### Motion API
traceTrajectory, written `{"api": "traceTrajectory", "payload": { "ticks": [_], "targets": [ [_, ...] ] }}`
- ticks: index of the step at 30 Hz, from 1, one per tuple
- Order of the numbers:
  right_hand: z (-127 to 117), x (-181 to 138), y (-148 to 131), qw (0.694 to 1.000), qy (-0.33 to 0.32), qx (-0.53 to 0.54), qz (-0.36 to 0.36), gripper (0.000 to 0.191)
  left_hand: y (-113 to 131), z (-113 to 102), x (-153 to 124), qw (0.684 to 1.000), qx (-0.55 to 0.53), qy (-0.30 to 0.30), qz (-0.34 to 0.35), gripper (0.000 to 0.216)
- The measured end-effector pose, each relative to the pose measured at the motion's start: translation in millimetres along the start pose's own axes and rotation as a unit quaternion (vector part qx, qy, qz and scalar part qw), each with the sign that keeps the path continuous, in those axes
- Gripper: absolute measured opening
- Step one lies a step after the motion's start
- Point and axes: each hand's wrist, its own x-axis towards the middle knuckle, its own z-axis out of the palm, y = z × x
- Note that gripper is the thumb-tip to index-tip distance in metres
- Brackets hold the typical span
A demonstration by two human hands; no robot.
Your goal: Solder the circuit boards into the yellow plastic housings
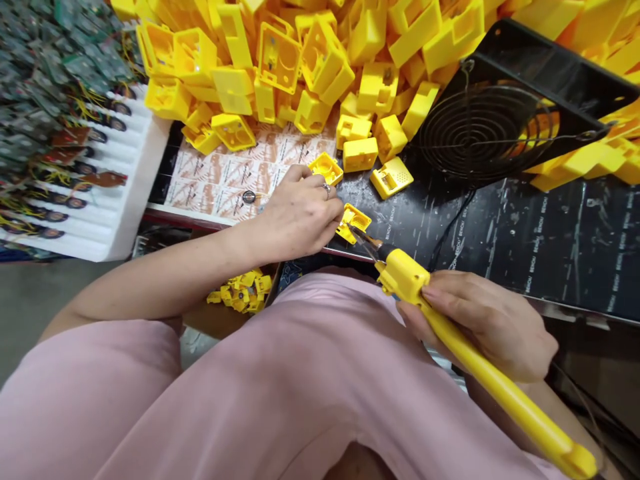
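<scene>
My right hand (475, 320) is wrapped round the long handle of a yellow soldering iron (450, 333). Its metal tip points up and left, into a small open yellow plastic housing (361, 217) at the bench's front edge. Closed fingers of my left hand (305, 213) grip that housing by its left side; the fingertips are partly hidden. Just beyond my left knuckles lies another open yellow housing (326, 169). A small round black part (249, 197) rests on the printed sheet (200, 180) left of my hand.
A large heap of yellow housings (280, 60) covers the back of the black bench (560, 233). A black fan (480, 127) stands at the right. White foam tray (125, 220) at left holds wired circuit boards (60, 73). Below the bench edge sits a box of yellow parts (243, 291).
</scene>
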Motion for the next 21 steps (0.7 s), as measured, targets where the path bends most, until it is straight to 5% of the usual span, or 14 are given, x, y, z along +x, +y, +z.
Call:
{"api": "traceTrajectory", "payload": {
  "ticks": [4,21],
  "targets": [
    [3,18,-10,0.994,-0.023,-0.043,-0.095,0.013,-3,-2,4,0.999,-0.022,-0.035,0.002,0.027],
    [-4,30,-11,0.994,-0.048,-0.041,-0.087,0.022,-7,-2,10,0.998,-0.055,-0.038,-0.011,0.015]
  ]
}}
